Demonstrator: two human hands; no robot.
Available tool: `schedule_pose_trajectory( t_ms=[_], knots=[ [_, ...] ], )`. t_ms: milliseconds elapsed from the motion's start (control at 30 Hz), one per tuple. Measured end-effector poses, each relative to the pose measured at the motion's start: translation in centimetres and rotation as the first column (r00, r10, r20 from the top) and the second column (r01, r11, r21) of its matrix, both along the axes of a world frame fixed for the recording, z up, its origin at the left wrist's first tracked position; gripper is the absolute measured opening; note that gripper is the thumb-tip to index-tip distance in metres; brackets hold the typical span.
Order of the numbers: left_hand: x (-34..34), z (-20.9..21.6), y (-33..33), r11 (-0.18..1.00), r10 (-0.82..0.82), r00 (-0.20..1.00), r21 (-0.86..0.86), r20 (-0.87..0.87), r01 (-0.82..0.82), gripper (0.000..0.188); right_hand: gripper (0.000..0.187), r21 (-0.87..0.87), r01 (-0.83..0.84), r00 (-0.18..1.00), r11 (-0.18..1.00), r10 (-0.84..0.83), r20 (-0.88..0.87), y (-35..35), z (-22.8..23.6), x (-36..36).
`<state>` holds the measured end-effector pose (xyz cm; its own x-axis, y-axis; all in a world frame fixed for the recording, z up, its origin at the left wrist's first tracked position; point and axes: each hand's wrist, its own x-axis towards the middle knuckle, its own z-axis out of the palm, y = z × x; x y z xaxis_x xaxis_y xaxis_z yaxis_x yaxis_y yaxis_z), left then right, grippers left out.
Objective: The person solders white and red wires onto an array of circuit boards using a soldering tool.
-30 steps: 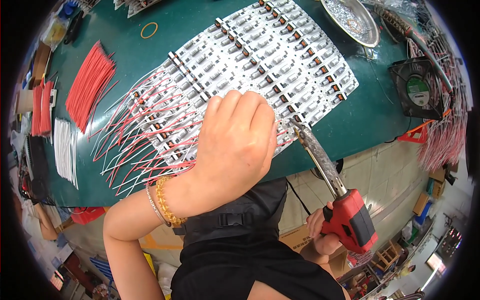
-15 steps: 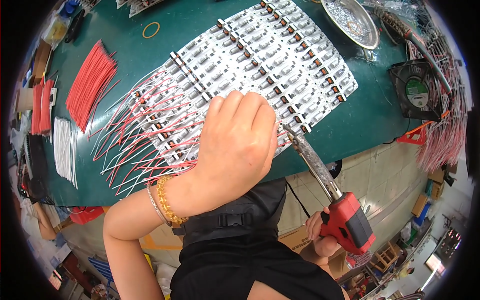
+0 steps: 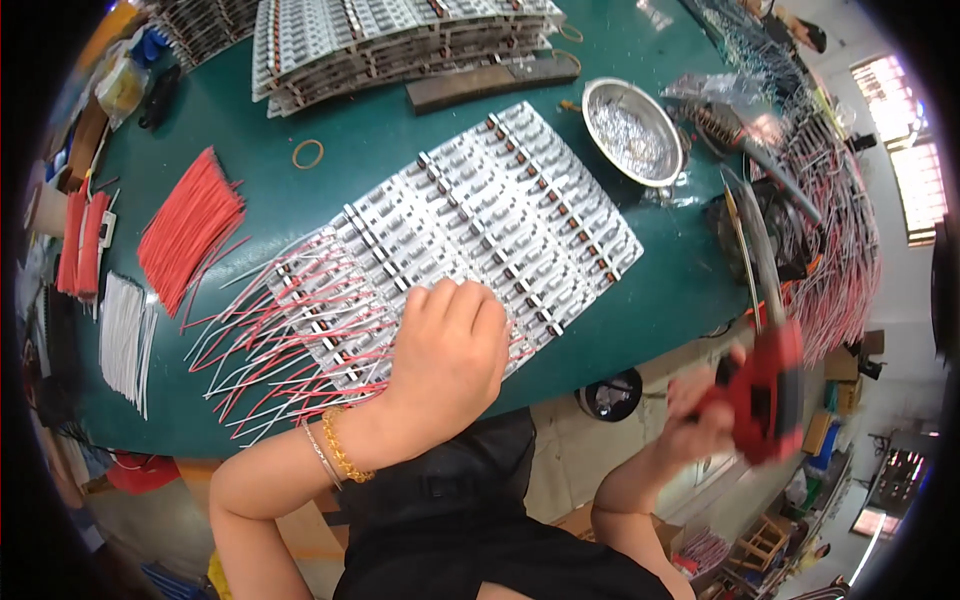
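Your left hand (image 3: pixel 445 355) lies knuckles-up on the near end of the white panel of circuit boards (image 3: pixel 490 215), fingers curled down onto it; whether that grip pinches anything underneath you cannot tell, since the back of the hand hides the fingertips. The panel sits slantwise across the green surface (image 3: pixel 370 140), its near corner close to the front edge just ahead of your wrist. Red and white wires (image 3: pixel 290 335) fan out from the panel's left side toward you and to the left, some ends reaching almost to the surface's front edge. Your right hand (image 3: pixel 700 420) is off the surface, out past its front right edge and over the floor, with its grip closed around the red handle of a soldering iron (image 3: pixel 765 380); the long metal tip points up and away, above the surface's right edge, blurred. Open green room lies between the panel and the bundle of red wires (image 3: pixel 185 225) to the left, with a rubber band (image 3: pixel 308 153) lying alone there. A sheaf of white wires (image 3: pixel 125 335) rests near the left edge. To the right, a round metal dish (image 3: pixel 632 130) stands just beyond the panel's far corner, and a stack of more boards (image 3: pixel 400 40) fills the far edge.
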<state>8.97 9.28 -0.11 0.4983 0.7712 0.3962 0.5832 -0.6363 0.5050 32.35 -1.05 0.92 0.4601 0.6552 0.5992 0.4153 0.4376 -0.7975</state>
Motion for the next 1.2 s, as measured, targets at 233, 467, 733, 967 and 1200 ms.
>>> schedule_pose_trajectory(
  t_ms=[233,467,733,967,1200],
  knots=[
    [-6.3,3.7,-1.1,0.986,0.081,0.992,0.138,0.100,-0.094,0.017,0.025,-0.281,0.150,0.983,0.948,-0.173,-0.057,5.7,-0.5,2.9],
    [-21.6,3.4,0.8,0.818,0.574,0.818,0.063,-0.038,-0.572,0.017,0.036,-0.504,0.302,0.935,0.809,-0.149,0.321,0.7,3.1,7.4],
    [-22.6,1.7,4.1,0.924,0.372,0.897,0.188,-0.239,-0.333,0.023,0.038,-0.346,0.136,0.955,0.928,-0.030,0.296,-0.5,4.3,3.4],
    [-22.8,1.2,8.0,0.939,0.336,0.765,0.261,-0.549,-0.225,0.024,0.041,-0.405,0.067,0.981,0.912,0.015,0.195,-3.9,0.9,8.2],
    [-21.4,1.7,9.0,0.950,0.296,0.736,0.111,-0.609,-0.291,0.021,0.055,-0.342,-0.005,0.991,0.940,0.050,0.122,-3.3,0.1,4.1]
  ],
)
